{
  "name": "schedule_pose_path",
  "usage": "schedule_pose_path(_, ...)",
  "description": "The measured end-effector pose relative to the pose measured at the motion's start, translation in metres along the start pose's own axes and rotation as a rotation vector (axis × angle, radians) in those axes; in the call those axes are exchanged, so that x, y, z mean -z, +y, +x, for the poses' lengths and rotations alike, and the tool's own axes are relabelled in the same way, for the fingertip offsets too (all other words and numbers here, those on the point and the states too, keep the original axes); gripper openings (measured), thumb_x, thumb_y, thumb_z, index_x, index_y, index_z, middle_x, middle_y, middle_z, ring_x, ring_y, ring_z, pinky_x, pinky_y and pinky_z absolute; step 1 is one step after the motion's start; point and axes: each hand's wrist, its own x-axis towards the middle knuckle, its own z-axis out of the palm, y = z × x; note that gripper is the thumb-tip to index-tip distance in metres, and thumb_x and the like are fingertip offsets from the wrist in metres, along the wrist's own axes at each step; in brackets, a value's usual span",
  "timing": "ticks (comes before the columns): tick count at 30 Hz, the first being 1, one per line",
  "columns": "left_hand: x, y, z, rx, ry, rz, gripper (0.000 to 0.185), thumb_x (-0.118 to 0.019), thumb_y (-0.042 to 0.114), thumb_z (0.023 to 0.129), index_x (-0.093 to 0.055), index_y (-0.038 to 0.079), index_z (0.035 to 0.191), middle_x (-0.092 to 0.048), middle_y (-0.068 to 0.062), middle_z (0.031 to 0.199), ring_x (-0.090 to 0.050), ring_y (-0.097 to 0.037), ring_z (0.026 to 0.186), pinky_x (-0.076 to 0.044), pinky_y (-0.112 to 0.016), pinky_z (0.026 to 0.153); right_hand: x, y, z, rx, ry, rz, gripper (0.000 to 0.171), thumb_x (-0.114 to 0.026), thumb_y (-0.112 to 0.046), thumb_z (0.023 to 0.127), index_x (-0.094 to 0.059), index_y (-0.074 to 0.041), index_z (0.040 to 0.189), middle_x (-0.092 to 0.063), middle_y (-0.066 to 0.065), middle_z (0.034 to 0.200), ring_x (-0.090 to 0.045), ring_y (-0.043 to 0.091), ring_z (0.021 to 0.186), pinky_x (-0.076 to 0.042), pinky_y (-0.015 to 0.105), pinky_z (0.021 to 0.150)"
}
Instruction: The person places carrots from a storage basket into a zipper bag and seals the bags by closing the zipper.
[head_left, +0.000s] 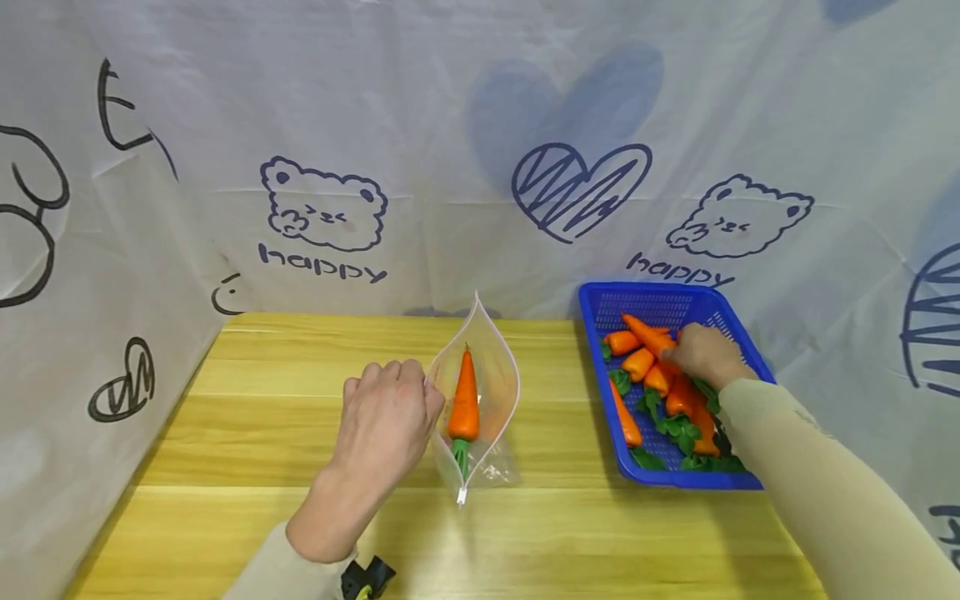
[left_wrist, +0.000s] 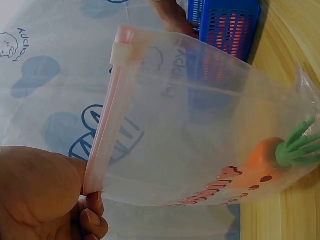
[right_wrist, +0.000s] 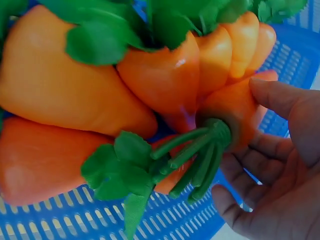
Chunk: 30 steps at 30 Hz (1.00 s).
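My left hand (head_left: 390,412) pinches the pink zip rim of a clear slider bag (head_left: 498,383), whose mouth gapes wide. Inside the bag is an orange toy carrot (head_left: 465,400), tip away from me, its green stem near the white slider (head_left: 461,497). Over at the blue basket (head_left: 630,472), my right hand (head_left: 708,354) reaches in. The right wrist view shows its thumb and fingers around the top of a carrot (right_wrist: 237,107) with a green leafy stem (right_wrist: 200,150). Several other carrots (right_wrist: 160,80) lie against it.
The basket stands at the right of the wooden table (head_left: 285,392), by the back edge. A white cloth (head_left: 442,225) with bear and heart drawings hangs behind and at the sides. A small black object (head_left: 367,577) shows at my left wrist.
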Motion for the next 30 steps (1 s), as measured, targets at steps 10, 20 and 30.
schedule_pose_path(10, 0.004, 0.002, 0.001, 0.029, -0.054, -0.023, 0.028, -0.057, 0.010, 0.092, -0.044, 0.012, 0.068, -0.038, -0.002, 0.063, -0.038, -0.025, 0.062, -0.026, -0.034, 0.062, -0.009, -0.008, -0.010, 0.111, 0.054, -0.134, 0.051, -0.073, -0.031, 0.091, -0.059, 0.005, 0.123, -0.064, 0.032, 0.118, -0.055, 0.056, 0.113, -0.041, 0.075, 0.101)
schedule_pose_path(20, 0.005, 0.003, 0.001, 0.033, -0.071, -0.037, 0.026, -0.057, 0.010, 0.093, -0.045, 0.012, 0.069, -0.038, -0.001, 0.063, -0.038, -0.025, 0.062, -0.027, -0.034, 0.063, -0.012, -0.009, -0.021, 0.329, 0.136, -0.337, 0.045, -0.082, -0.029, 0.086, -0.066, -0.003, 0.119, -0.066, 0.022, 0.127, -0.049, 0.050, 0.126, -0.035, 0.076, 0.102)
schedule_pose_path(30, 0.004, 0.004, 0.001, 0.023, -0.071, -0.039, 0.028, -0.056, 0.010, 0.093, -0.044, 0.012, 0.068, -0.037, -0.001, 0.063, -0.037, -0.024, 0.062, -0.027, -0.034, 0.062, -0.020, -0.007, -0.017, 0.334, 0.175, -0.400, 0.044, -0.082, -0.036, 0.090, -0.064, -0.003, 0.113, -0.068, 0.019, 0.115, -0.054, 0.043, 0.112, -0.042, 0.066, 0.094)
